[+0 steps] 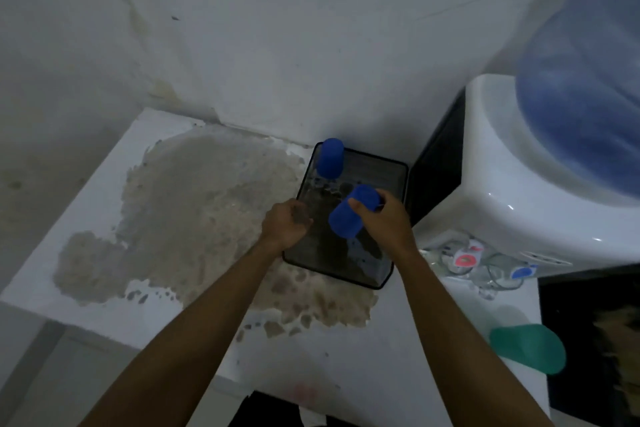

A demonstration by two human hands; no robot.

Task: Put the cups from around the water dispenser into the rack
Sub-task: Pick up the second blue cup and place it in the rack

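1 blue cup [349, 213] in right hand [382, 222]

the wall [277, 28] behind the work area is painted white, with a thin crack at upper right and yellowish stains running down at left. below it lies a white counter [86, 218], its surface coating worn away in a large grey-brown patch [207, 211] with ragged edges. a lower grey surface [41, 374] shows past the counter's front left edge. lighting is dim and cool.
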